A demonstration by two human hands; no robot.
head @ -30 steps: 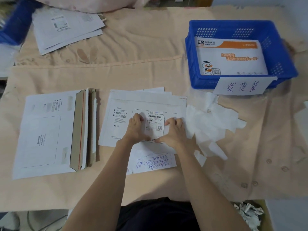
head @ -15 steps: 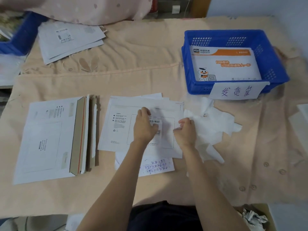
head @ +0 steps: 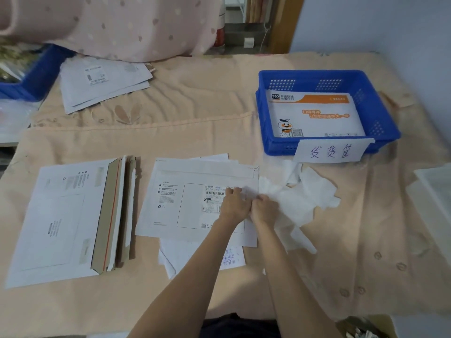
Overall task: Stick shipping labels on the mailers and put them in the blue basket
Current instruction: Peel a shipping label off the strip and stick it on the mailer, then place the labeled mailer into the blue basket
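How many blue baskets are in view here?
2. One basket stands far right on the cloth, holding a mailer. A second basket sits at the far left edge, partly cut off by the frame.

Both hands point(head: 249, 206) pressed together on label point(head: 213, 196), mailer point(head: 170, 211) beneath.

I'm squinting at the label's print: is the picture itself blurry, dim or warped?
Head view: soft, even light without glare or hard shadows; the shipping label shows a barcode, but its small print is too soft to read; straight edges bow toward the corners, as at the blue basket; both hands look slightly smeared.
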